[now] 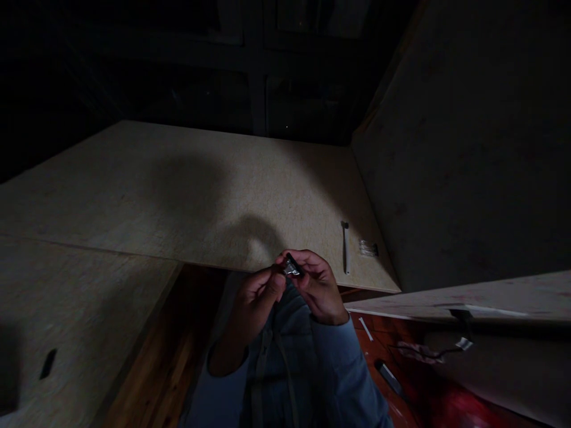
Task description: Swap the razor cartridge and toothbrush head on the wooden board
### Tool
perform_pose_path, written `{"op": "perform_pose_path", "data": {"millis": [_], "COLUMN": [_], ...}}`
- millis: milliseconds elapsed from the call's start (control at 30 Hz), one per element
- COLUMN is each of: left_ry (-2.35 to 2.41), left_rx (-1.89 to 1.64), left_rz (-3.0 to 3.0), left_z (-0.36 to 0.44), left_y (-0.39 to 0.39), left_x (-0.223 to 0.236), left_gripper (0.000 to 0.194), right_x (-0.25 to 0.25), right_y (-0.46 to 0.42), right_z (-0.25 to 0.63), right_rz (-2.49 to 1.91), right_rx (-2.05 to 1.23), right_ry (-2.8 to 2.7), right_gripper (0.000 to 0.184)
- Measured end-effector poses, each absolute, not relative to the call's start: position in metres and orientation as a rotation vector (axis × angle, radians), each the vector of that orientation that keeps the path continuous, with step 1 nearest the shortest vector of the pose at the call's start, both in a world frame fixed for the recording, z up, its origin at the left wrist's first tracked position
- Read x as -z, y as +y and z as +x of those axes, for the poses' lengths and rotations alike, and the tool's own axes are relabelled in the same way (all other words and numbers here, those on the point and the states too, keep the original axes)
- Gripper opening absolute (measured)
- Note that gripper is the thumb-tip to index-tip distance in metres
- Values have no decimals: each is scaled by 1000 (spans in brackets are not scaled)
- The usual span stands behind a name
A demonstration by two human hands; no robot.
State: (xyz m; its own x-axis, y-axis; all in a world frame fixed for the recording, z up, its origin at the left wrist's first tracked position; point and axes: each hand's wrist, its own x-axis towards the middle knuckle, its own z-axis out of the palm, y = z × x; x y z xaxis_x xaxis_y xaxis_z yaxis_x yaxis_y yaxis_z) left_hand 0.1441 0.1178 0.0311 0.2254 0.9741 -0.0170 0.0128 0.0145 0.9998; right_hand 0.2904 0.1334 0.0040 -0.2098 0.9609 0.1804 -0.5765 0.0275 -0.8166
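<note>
Both my hands meet in front of my chest, just at the near edge of a large pale chipboard panel (pixel 187 196). My left hand (pixel 256 297) and my right hand (pixel 314 285) pinch together on a small shiny metal piece with a dark part (pixel 292 267). The fingers of both hands are closed round it. The light is dim and I cannot make out what the piece is. Blue sleeves cover both forearms.
A thin white stick with a dark tip (pixel 345 246) and a small clear packet (pixel 368 248) lie near the panel's right edge. An upright board (pixel 468 148) stands at right, another panel (pixel 468 300) lies below it. A small dark object (pixel 47 364) lies on the left board. Red-brown floor shows below.
</note>
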Motion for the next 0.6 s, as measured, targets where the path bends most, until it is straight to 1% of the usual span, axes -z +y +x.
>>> {"op": "perform_pose_path", "data": {"millis": [233,433,600], "left_ry": [1055,1056,1092], "left_rx": [-986,-970,-982], "left_rz": [1332,1327,1337], "left_z": [148,148,152], "left_y": [121,121,120], "left_x": [-29,-25,-24], "left_gripper": [65,64,67], "right_x": [-3,-5,-6], "right_y": [135,134,132], "right_z": [300,302,305], "right_rz": [-561,-561,-580], "right_rx": [-1560,-1595,-1602], "right_ry": [-988,-991,-983], "right_gripper": [41,43,42]}}
